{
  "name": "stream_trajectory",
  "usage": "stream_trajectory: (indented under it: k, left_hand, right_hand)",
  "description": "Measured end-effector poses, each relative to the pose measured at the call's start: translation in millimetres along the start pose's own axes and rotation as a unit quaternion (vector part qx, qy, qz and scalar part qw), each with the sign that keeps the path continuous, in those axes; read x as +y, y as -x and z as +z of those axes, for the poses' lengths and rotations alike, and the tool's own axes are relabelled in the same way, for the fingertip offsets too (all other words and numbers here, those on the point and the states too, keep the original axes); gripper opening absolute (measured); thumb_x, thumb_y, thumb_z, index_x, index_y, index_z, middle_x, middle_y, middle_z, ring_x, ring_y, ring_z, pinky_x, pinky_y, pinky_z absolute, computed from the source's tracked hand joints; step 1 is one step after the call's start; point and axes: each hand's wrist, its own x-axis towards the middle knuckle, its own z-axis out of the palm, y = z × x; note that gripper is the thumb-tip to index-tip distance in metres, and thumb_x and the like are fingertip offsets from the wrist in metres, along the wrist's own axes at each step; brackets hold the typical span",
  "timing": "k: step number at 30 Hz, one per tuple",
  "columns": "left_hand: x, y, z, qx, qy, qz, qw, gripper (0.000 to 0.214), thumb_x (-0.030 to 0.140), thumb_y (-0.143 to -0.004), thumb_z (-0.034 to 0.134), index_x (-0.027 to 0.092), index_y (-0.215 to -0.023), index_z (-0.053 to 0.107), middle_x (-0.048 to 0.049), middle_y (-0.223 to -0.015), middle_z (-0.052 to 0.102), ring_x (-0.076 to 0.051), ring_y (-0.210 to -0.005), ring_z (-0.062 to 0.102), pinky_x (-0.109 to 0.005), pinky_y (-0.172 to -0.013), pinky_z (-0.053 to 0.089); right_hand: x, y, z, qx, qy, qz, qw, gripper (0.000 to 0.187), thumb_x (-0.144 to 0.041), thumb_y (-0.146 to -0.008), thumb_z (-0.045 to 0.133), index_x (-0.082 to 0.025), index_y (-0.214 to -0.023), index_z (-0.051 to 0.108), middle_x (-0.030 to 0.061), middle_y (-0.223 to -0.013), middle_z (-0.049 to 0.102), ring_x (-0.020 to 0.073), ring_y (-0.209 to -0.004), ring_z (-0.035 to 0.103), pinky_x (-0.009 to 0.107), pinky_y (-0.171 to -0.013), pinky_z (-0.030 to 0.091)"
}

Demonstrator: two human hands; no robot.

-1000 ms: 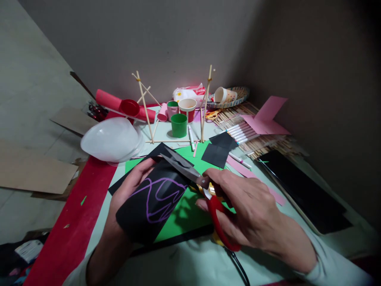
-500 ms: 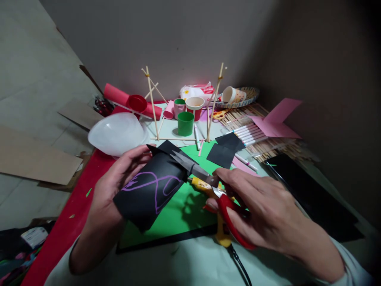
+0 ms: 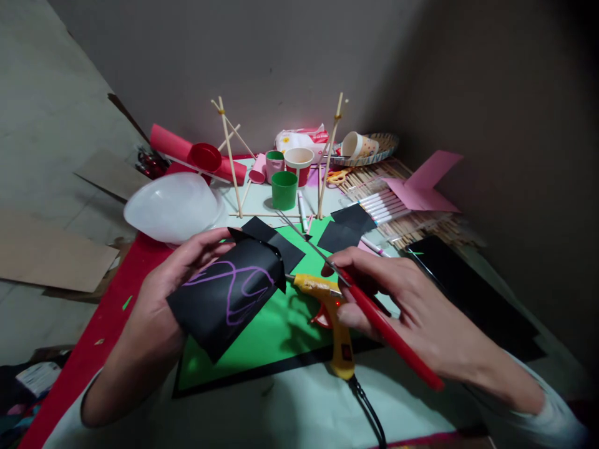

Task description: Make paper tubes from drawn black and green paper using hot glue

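My left hand (image 3: 161, 293) grips a curled sheet of black paper (image 3: 227, 293) with a purple outline drawn on it, held above a green sheet (image 3: 262, 340). In my right hand (image 3: 412, 312) are red-handled scissors (image 3: 374, 315), fingers through the loops, blades together and pointing up-left away from the paper. A yellow glue gun (image 3: 330, 312) lies on the green sheet between my hands, its cord trailing toward me.
A clear plastic bowl (image 3: 171, 206) sits at left by a red strip (image 3: 100, 337). Behind stand a stick frame (image 3: 281, 162), green cup (image 3: 284, 189) and other cups, white markers (image 3: 384, 206), pink paper (image 3: 423, 184), black squares (image 3: 346, 227) and a dark tablet (image 3: 468, 293) at right.
The scissors have left the black paper's edge and swung right, blades closing. The glue gun beneath them is now uncovered. My left hand lowered the paper slightly.
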Motion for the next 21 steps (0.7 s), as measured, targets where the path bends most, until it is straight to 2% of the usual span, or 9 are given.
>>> stream_trajectory:
  k: [5, 10, 16, 21]
  left_hand:
    - [-4, -1, -0.1, -0.026, 0.03, 0.011, 0.999, 0.028, 0.03, -0.077, 0.081, 0.032, -0.105, 0.08, 0.0069, -0.118, 0.08, -0.012, -0.103, 0.073, -0.011, -0.083, 0.056]
    - [-14, -7, -6.7, -0.069, 0.006, 0.038, 0.997, 0.041, 0.047, -0.073, 0.087, 0.031, -0.11, 0.08, 0.0036, -0.12, 0.079, -0.017, -0.111, 0.071, -0.015, -0.088, 0.055]
    - [-10, 2, -1.7, -0.037, -0.007, 0.024, 0.999, 0.04, 0.048, -0.076, 0.085, 0.031, -0.112, 0.078, 0.002, -0.126, 0.076, -0.02, -0.12, 0.066, -0.023, -0.101, 0.05]
    - [-8, 4, 1.2, -0.041, 0.005, 0.022, 0.999, 0.035, 0.044, -0.077, 0.084, 0.033, -0.109, 0.079, 0.0062, -0.128, 0.075, -0.016, -0.116, 0.067, -0.016, -0.093, 0.052]
  right_hand:
    - [-3, 1, 4, -0.014, 0.006, 0.016, 1.0, 0.023, -0.039, -0.093, 0.071, -0.021, -0.1, 0.058, -0.0041, -0.085, 0.062, 0.0117, -0.07, 0.054, 0.023, -0.064, 0.043]
    - [-2, 3, 11, -0.006, 0.032, -0.03, 0.999, 0.021, -0.035, -0.091, 0.072, -0.021, -0.098, 0.057, -0.0058, -0.079, 0.056, 0.0109, -0.065, 0.046, 0.025, -0.06, 0.037]
    - [0, 7, 13, 0.009, 0.086, -0.051, 0.995, 0.02, -0.035, -0.093, 0.067, -0.018, -0.103, 0.06, -0.0025, -0.082, 0.06, 0.0141, -0.069, 0.048, 0.029, -0.06, 0.037]
    - [1, 6, 12, 0.033, 0.093, -0.064, 0.993, 0.021, -0.033, -0.094, 0.067, -0.017, -0.105, 0.06, -0.0025, -0.082, 0.061, 0.0136, -0.068, 0.05, 0.028, -0.059, 0.037]
